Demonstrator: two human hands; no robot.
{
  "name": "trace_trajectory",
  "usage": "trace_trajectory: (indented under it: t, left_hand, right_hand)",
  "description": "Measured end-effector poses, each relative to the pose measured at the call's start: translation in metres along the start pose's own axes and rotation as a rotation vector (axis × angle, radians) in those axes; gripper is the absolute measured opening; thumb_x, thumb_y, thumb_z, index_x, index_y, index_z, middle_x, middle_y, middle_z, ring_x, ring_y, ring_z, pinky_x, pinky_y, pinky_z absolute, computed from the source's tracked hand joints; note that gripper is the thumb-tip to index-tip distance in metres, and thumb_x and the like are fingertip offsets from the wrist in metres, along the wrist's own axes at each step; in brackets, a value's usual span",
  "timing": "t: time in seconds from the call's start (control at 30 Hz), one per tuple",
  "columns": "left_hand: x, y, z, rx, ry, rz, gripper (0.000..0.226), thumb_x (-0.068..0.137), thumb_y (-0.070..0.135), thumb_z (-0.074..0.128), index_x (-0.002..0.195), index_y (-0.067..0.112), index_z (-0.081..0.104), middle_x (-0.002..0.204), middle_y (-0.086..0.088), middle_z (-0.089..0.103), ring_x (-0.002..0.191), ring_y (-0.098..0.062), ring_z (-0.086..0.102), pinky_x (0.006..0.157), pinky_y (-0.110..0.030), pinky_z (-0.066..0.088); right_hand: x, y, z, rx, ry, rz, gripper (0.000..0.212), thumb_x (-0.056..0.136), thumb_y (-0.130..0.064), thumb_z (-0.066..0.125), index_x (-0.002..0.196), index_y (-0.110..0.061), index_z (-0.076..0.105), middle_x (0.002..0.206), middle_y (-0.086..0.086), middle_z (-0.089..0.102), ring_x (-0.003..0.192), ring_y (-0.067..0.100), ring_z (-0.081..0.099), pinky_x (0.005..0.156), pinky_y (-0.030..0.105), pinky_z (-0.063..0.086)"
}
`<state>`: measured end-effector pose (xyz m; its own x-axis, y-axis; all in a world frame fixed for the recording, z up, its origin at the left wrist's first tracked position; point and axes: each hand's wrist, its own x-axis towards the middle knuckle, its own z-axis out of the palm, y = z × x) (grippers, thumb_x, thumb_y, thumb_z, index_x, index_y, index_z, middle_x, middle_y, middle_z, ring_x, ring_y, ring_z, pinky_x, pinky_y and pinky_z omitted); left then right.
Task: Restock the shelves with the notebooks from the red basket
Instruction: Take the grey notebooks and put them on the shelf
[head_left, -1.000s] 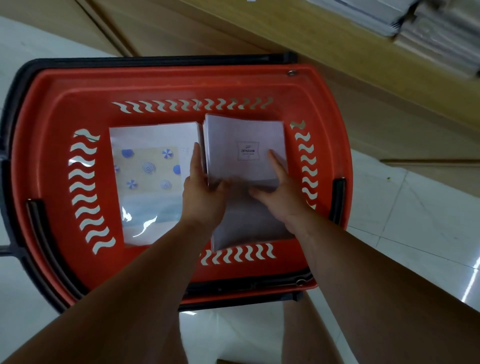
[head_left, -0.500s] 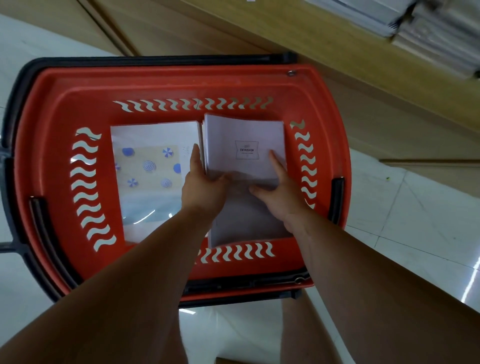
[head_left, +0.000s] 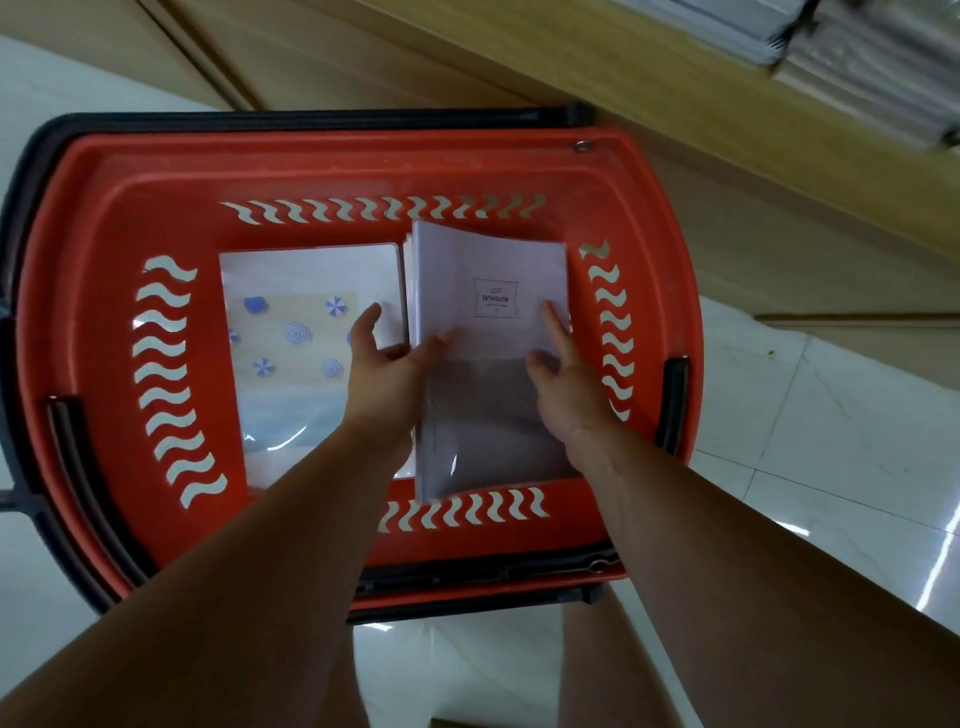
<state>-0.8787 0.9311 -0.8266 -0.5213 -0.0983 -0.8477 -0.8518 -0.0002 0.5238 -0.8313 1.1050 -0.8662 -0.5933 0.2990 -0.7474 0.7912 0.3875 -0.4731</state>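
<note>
The red basket stands on the floor below me. Two piles of notebooks lie inside it. The left pile has a cover with blue parasol prints. The right pile is white notebooks with a small "ENTHUSIASM" label, and its left edge is raised. My left hand grips that pile's left edge, thumb on the cover and forefinger spread over the printed pile. My right hand holds the right side, its forefinger straight along the cover and its thumb on top.
A wooden shelf unit runs along the far side of the basket, with wrapped notebook stacks at the top right. Black handles fold round the basket rim. White floor tiles lie to the right.
The white pile has tilted up a little at its left edge. My left forefinger has spread away from the pile. Both hands stay on it.
</note>
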Motion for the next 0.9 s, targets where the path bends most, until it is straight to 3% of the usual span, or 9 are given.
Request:
trace_trajectory:
  t: [0.17,0.27,0.33,0.43,0.5,0.57,0.63,0.7,0.9]
  left_hand:
    - [0.002,0.001,0.001,0.089,-0.118,0.094,0.079,0.091,0.032,0.072,0.151,0.049,0.024,0.124,-0.009,0.064,0.11,-0.028,0.065,0.099,-0.05,0.054]
    - [-0.001,0.002,0.001,0.153,-0.218,0.166,0.08,0.092,0.027,0.07,0.148,0.057,0.022,0.133,-0.006,0.06,0.117,-0.028,0.062,0.1,-0.052,0.053]
    - [-0.001,0.003,0.0,0.205,-0.267,0.24,0.08,0.095,0.022,0.067,0.146,0.06,0.019,0.144,0.003,0.05,0.126,-0.021,0.055,0.101,-0.044,0.053]
    - [0.001,0.003,0.0,0.272,-0.309,0.312,0.085,0.098,0.021,0.064,0.15,0.059,0.008,0.15,0.014,0.04,0.125,-0.01,0.051,0.085,-0.015,0.056]
    - [0.002,0.002,0.0,0.29,-0.316,0.322,0.087,0.1,0.024,0.061,0.149,0.061,0.0,0.155,0.015,0.033,0.126,-0.008,0.048,0.082,-0.01,0.053]
    - [-0.001,0.002,-0.001,0.296,-0.322,0.344,0.085,0.102,0.024,0.058,0.147,0.062,-0.003,0.156,0.02,0.027,0.131,-0.007,0.043,0.091,-0.013,0.049]
    - [-0.005,0.001,-0.002,0.311,-0.334,0.372,0.085,0.102,0.021,0.056,0.144,0.064,-0.005,0.155,0.023,0.022,0.139,-0.01,0.035,0.108,-0.025,0.042]
    - [-0.01,0.004,-0.003,0.331,-0.341,0.386,0.086,0.102,0.018,0.055,0.14,0.068,-0.003,0.156,0.021,0.024,0.142,-0.013,0.034,0.115,-0.036,0.038]
    - [-0.038,0.024,-0.018,0.33,-0.368,0.419,0.086,0.102,0.007,0.054,0.141,0.071,0.011,0.127,0.044,0.04,0.126,0.0,0.048,0.1,-0.032,0.054]
  right_hand:
    - [-0.001,0.001,-0.005,-0.016,-0.028,-0.005,0.066,0.102,-0.046,0.052,0.149,-0.066,0.011,0.169,-0.012,0.015,0.152,0.027,0.024,0.119,0.058,0.033]
    - [-0.003,0.001,-0.004,-0.042,-0.041,-0.015,0.07,0.101,-0.045,0.054,0.152,-0.062,0.009,0.169,-0.012,0.011,0.154,0.026,0.019,0.122,0.055,0.028]
    - [-0.005,-0.001,-0.003,-0.006,-0.055,-0.019,0.072,0.101,-0.043,0.056,0.153,-0.061,0.009,0.168,-0.012,0.012,0.154,0.025,0.019,0.122,0.054,0.028]
    - [-0.005,-0.001,-0.004,0.018,-0.059,-0.026,0.072,0.099,-0.047,0.056,0.15,-0.065,0.009,0.169,-0.013,0.011,0.154,0.027,0.019,0.12,0.058,0.03]
    - [-0.005,-0.001,-0.005,0.037,-0.059,-0.014,0.072,0.099,-0.047,0.058,0.149,-0.066,0.01,0.168,-0.012,0.013,0.154,0.028,0.019,0.12,0.059,0.03]
    - [-0.008,-0.002,-0.005,0.056,-0.063,-0.019,0.073,0.098,-0.045,0.059,0.151,-0.064,0.012,0.168,-0.011,0.014,0.154,0.027,0.02,0.12,0.059,0.029]
    - [-0.011,-0.003,-0.004,0.079,-0.063,-0.015,0.073,0.099,-0.042,0.061,0.152,-0.062,0.015,0.167,-0.011,0.017,0.153,0.025,0.022,0.121,0.056,0.029]
    - [-0.016,-0.005,-0.005,0.098,-0.071,-0.006,0.073,0.099,-0.04,0.062,0.151,-0.063,0.016,0.166,-0.01,0.02,0.152,0.024,0.024,0.121,0.055,0.03]
    - [-0.044,-0.024,-0.015,0.211,-0.145,-0.008,0.072,0.098,-0.041,0.062,0.148,-0.067,0.018,0.165,-0.01,0.025,0.151,0.023,0.026,0.121,0.051,0.03]
